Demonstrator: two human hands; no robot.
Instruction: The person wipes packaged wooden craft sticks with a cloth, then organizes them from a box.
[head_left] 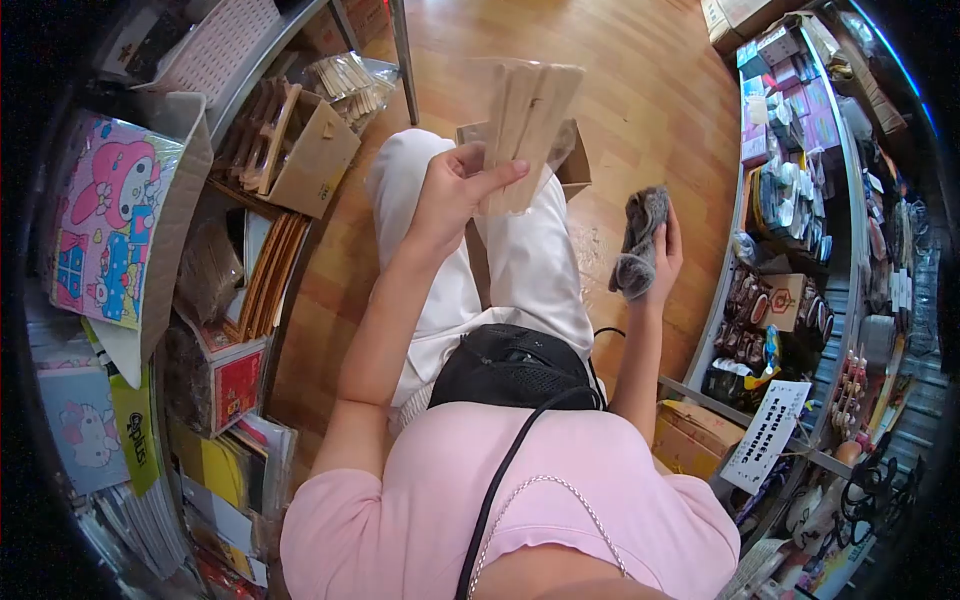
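At the far left a shelf rack (245,75) carries a cartoon-printed box (105,225), stacked notebooks and paper goods below it, and an open cardboard carton (315,160) with wooden pieces standing in it. A clear bag of thin wooden sticks (350,85) lies just beyond. The rack stands close against the person's left side. The left hand (455,190) is raised over the lap and closed around the lower end of a flat pack of pale wooden slats (525,115), thumb across the front, so the pack stands up and leans slightly to the right. Behind the pack, partly hidden by it, a small open cardboard box (575,165) sits on the wooden floor (640,70) by the knees of the white trousers (530,270). A black bag (515,365) rests at the waist. Further right, well apart from the pack, the right hand (662,255) is clenched on a crumpled grey cloth (638,240) that hangs from the fingers. Beyond it, crowded shelves (790,200) of packaged goods curve along the right, with a white printed sign (768,435) and a brown carton (695,435) near the right elbow.
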